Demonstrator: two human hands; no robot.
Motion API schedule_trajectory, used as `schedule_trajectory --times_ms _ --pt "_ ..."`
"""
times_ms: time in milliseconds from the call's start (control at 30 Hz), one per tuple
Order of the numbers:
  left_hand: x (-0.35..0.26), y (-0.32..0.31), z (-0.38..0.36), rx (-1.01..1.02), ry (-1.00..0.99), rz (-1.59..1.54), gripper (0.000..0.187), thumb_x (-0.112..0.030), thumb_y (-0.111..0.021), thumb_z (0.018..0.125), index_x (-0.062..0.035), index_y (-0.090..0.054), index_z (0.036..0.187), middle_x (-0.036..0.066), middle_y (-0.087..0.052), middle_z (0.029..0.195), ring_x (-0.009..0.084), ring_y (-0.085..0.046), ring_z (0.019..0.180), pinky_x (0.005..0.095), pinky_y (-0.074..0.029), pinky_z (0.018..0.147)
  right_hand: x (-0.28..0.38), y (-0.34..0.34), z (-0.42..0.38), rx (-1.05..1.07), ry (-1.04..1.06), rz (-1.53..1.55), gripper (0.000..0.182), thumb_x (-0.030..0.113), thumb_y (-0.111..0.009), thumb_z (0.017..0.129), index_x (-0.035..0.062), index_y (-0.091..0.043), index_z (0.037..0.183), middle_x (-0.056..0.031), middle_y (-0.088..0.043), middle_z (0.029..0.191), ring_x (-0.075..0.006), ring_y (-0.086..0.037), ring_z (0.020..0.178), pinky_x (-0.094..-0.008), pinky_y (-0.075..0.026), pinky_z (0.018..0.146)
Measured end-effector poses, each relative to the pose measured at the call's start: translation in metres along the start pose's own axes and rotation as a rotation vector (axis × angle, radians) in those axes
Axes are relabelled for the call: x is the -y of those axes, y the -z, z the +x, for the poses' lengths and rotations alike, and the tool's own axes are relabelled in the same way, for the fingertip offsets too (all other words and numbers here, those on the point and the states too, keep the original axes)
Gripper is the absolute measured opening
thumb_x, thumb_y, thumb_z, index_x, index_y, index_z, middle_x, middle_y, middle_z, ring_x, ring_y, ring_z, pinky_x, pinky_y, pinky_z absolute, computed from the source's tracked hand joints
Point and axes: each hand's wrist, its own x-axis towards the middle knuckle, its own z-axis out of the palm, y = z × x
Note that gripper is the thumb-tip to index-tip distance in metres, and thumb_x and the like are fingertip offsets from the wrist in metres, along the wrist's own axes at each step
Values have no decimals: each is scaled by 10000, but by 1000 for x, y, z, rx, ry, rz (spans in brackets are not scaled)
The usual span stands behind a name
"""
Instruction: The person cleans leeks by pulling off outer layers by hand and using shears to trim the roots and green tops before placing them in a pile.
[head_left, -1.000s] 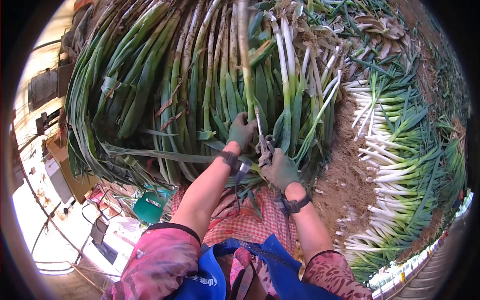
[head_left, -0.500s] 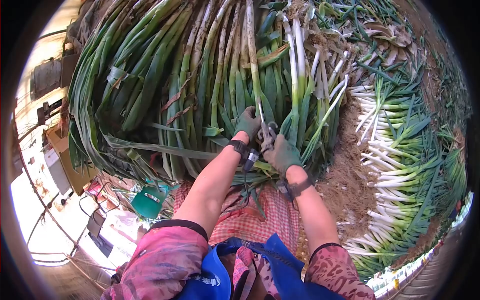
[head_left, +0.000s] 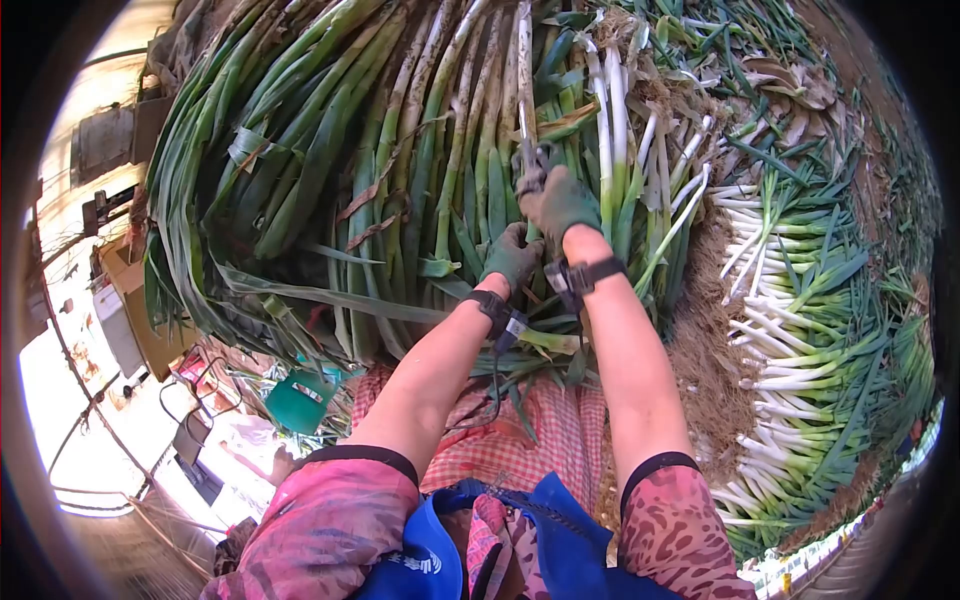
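My left hand [head_left: 514, 256], in a dark green glove, has its fingers closed around the green leaves of a long onion stalk. Just above and to the right, my right hand [head_left: 562, 203], also gloved, is wrapped round the handles of metal scissors [head_left: 530, 165]. The scissor blades point up along the whitish, soil-marked stalk [head_left: 525, 80]. Both hands are over a large heap of long green onions [head_left: 320, 170]. Leaves partly hide the left fingertips.
Rows of smaller onions with white stems [head_left: 780, 370] lie at the right, beside a strip of brown roots [head_left: 700, 350]. A green plastic container [head_left: 300, 400] is at lower left, near a cardboard box [head_left: 150, 325]. A red checked cloth [head_left: 530, 440] covers my lap.
My right hand has moved up along the stalk with the scissors. My left hand is slightly lower and further right. The view has shifted a little.
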Motion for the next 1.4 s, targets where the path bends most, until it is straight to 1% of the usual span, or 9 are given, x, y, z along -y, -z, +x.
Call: schedule_trajectory --times_ms 200,300,433,533,667,733,1033,1200,1400 --pt "2 3 0 -11 13 92 466 -257 -740 870 16 -624 1230 174 -727 1095 257 -697 994 364 -536 892 1 15 -49 31 -132 -52 518 451 -597 872 -10 -637 1105 -317 -686 1085 -463 -668 1057 -480 -535 910" --pt "-6 6 -3 -28 59 144 487 -300 -756 850 14 -639 1203 178 -732 1057 261 -704 962 368 -542 869 -52 -13 -120 68 -82 110 399 305 -729 815 9 -587 1043 -248 -707 978 -410 -697 955 -450 -549 843" --pt "-9 1 2 -33 162 114 470 -281 -801 819 1 -637 1157 109 -713 997 182 -654 885 336 -537 825 -81 -29 -159 164 -205 -59 381 323 -694 855 -5 -559 994 -257 -700 982 -429 -687 933 -483 -529 821" --pt "-1 0 6 -42 127 149 472 -290 -794 819 1 -645 1160 126 -721 1038 187 -667 929 337 -535 842 -69 -28 -121 106 -41 371 427 369 -672 863 -13 -574 1028 -280 -696 1015 -456 -677 967 -497 -527 845" --pt "-8 2 1 -45 75 264 511 -351 -774 828 1 -647 1176 161 -727 1083 240 -687 981 363 -531 878 -14 -4 -32 -14 -95 -86 510 443 -626 870 -20 -623 1082 -304 -693 1051 -470 -669 1027 -493 -533 900" --pt "-12 3 -1 -41 61 274 527 -378 -746 832 1 -648 1185 205 -724 1093 314 -697 1012 400 -528 896 11 13 4 17 -134 -35 565 457 -638 842 -20 -633 1144 -292 -691 1110 -451 -667 1065 -477 -531 911" --pt "-42 5 -13 -25 161 351 541 -385 -717 851 -47 -618 1261 217 -712 1152 377 -672 1102 428 -507 955 36 41 36 50 -64 -104 584 390 -700 771 -43 -673 1162 -300 -682 1160 -421 -662 1123 -435 -515 964" --pt "-38 5 -14 -54 98 321 551 -378 -734 835 16 -635 1208 212 -727 1083 326 -702 1004 395 -527 905 43 52 71 63 -32 -138 546 384 -709 763 -42 -715 1105 -313 -692 1106 -427 -675 1090 -436 -529 935" --pt "-50 3 -17 30 178 321 525 -406 -699 863 -101 -627 1285 214 -705 1178 382 -664 1117 438 -508 967 30 50 24 68 -37 -162 542 424 -680 797 -27 -711 1097 -312 -686 1120 -432 -660 1116 -440 -517 965"
